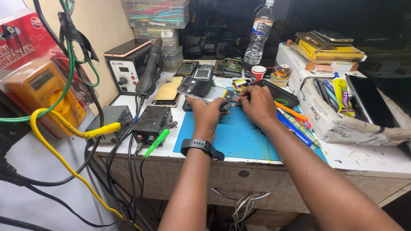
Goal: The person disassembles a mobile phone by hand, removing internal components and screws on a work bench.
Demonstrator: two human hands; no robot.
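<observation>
Head view: your left hand (208,114) pins the opened phone (204,92) on the blue mat (233,137), so keep it braced while your right hand (256,105) pinches the thin tool (235,101) lightly.

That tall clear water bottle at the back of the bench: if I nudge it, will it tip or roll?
The water bottle stands upright, tall and narrow, so it would probably tip easily. It looks partly empty, so likely light. Once on its side the round body would likely roll towards the red paper cup and phone parts beside it. Both hands work well clear of it.
</observation>
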